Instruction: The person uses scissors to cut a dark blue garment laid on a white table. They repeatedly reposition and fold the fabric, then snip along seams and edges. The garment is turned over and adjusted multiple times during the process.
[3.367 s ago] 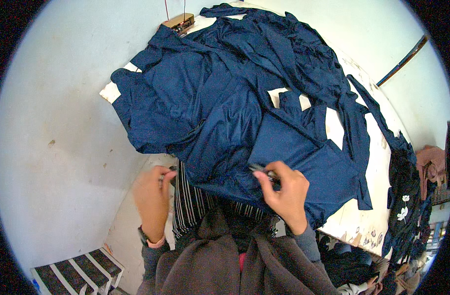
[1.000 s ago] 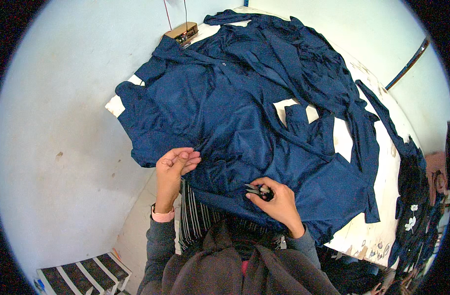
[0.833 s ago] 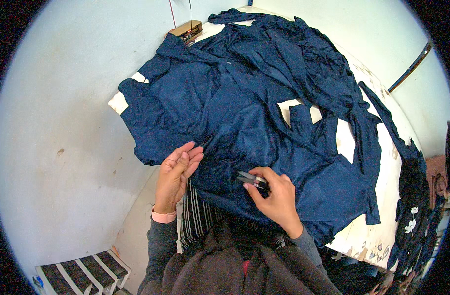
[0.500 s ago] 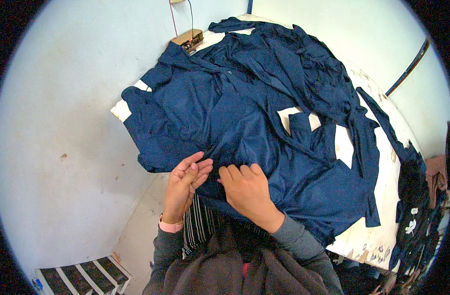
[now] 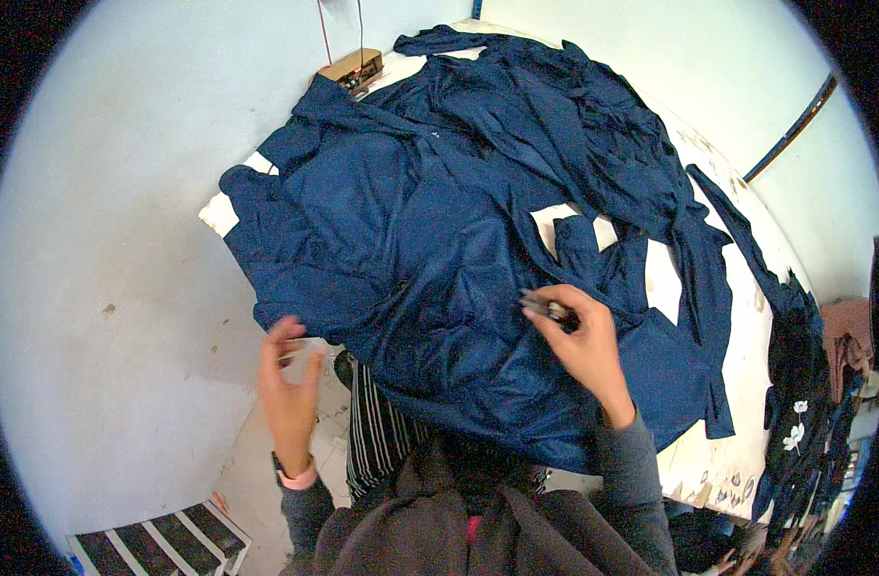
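Note:
A large navy blue garment (image 5: 439,221) lies spread and wrinkled over the table, its near edge hanging toward my lap. Just above its right part, my right hand (image 5: 588,341) is closed around a small dark tool with metal tips, which looks like thread snips (image 5: 552,309). The fingers hide most of the tool. My left hand (image 5: 290,389) is off the garment's near left corner, fingers curved and apart, slightly blurred. I see nothing in it.
The pale, stained table (image 5: 713,470) shows at the right and through gaps in the cloth. Dark clothes (image 5: 794,384) hang over its right side. A small brown box (image 5: 353,69) stands at the far left, by the wall. A black-and-white slatted rack (image 5: 161,542) is low on the left.
My hands, close together at the garment's near edge before, have separated. The left has moved left off the cloth; the right has moved right and up, and the snips now show in it.

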Demonstrator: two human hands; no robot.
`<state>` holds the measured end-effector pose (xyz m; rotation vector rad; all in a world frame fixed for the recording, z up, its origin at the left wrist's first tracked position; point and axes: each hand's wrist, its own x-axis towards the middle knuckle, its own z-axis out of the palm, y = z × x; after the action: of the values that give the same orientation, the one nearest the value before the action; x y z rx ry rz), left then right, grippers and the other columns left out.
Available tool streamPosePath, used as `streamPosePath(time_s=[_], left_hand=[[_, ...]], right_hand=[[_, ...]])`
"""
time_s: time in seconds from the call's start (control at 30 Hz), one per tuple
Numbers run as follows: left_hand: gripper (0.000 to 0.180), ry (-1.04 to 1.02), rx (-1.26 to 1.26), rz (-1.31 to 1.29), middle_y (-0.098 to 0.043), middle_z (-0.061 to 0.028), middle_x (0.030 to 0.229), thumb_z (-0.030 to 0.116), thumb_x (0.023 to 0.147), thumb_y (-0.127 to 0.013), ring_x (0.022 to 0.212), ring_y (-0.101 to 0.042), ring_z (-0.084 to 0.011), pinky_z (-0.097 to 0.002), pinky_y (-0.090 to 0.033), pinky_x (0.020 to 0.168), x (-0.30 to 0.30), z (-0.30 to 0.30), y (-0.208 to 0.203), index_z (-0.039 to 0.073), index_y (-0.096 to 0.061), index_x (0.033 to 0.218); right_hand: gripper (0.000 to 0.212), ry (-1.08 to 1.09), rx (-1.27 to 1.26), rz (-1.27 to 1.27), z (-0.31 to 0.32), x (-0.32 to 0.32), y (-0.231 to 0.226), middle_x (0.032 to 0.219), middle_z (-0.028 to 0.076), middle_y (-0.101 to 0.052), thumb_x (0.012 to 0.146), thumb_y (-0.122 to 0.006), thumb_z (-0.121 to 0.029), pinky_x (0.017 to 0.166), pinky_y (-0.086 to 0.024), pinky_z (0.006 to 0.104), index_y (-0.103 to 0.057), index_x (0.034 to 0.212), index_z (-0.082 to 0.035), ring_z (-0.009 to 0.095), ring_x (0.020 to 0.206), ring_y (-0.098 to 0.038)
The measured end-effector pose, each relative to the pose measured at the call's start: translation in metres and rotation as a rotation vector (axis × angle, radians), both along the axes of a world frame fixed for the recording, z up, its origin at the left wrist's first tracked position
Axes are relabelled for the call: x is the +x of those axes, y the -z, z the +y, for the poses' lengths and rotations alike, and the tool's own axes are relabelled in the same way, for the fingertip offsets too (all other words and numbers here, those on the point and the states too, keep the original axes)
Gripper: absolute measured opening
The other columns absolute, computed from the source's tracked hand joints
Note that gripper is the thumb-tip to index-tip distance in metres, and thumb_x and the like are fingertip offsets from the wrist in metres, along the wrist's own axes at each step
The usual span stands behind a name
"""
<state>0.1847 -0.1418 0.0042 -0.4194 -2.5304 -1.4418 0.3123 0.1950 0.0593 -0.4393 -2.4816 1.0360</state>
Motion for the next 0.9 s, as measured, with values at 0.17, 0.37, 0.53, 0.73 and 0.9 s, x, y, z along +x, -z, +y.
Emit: streamPosePath(time_s=[0.17,0.37,0.53,0.73,0.9], left_hand=[[0.036,0.314,-0.057,0.121,-0.067,-0.0126,0.115,0.014,0.084,-0.079,0.101,-0.066,-0.0299,-0.0391,-0.051,0.088,0.025,0.081,-0.024,0.006,-0.067,0.118],[0.049,0.362,-0.193,0.218,-0.064,-0.0162,0.119,0.007,0.081,-0.079,0.099,-0.066,-0.0305,-0.0382,-0.054,0.088,0.016,0.103,-0.014,0.006,-0.060,0.126],[0.039,0.375,-0.066,-0.129,-0.066,-0.0162,0.116,0.004,0.087,-0.073,0.095,-0.068,-0.0281,-0.0383,-0.055,0.081,0.015,0.083,-0.001,0.002,-0.059,0.124],[0.039,0.345,0.035,-0.138,-0.069,-0.0157,0.104,-0.001,0.087,-0.069,0.092,-0.069,-0.0274,-0.0361,-0.056,0.084,0.023,0.082,0.003,0.000,-0.056,0.125],[0.049,0.297,0.102,-0.138,-0.071,-0.0142,0.103,-0.004,0.087,-0.067,0.088,-0.070,-0.0245,-0.0333,-0.055,0.084,0.034,0.081,0.005,0.000,-0.049,0.132]], right_hand=[[0.021,-0.121,0.003,-0.158,0.001,-0.046,0.044,0.079,0.015,-0.074,0.089,-0.076,-0.024,0.064,-0.053,0.0383,-0.077,0.100,-0.006,0.028,0.069,-0.071],[0.015,-0.171,-0.759,-0.154,-0.002,-0.068,0.058,0.083,-0.006,-0.064,0.094,-0.075,-0.020,0.067,-0.043,0.0235,-0.072,0.094,-0.006,0.003,0.075,-0.054],[0.015,0.024,-0.873,0.144,0.017,-0.038,0.021,0.071,-0.009,-0.048,0.097,-0.071,-0.023,0.056,-0.027,0.0248,-0.068,0.096,-0.009,0.005,0.061,-0.037],[0.018,-0.155,-0.334,0.140,0.005,-0.040,0.014,0.087,-0.002,-0.067,0.093,-0.076,-0.021,0.073,-0.049,0.0246,-0.068,0.098,-0.006,0.008,0.087,-0.061],[0.033,-0.261,0.271,-0.072,-0.031,-0.055,0.034,0.103,0.008,-0.076,0.082,-0.081,-0.007,0.077,-0.054,0.0275,-0.070,0.112,-0.012,0.009,0.096,-0.069]])
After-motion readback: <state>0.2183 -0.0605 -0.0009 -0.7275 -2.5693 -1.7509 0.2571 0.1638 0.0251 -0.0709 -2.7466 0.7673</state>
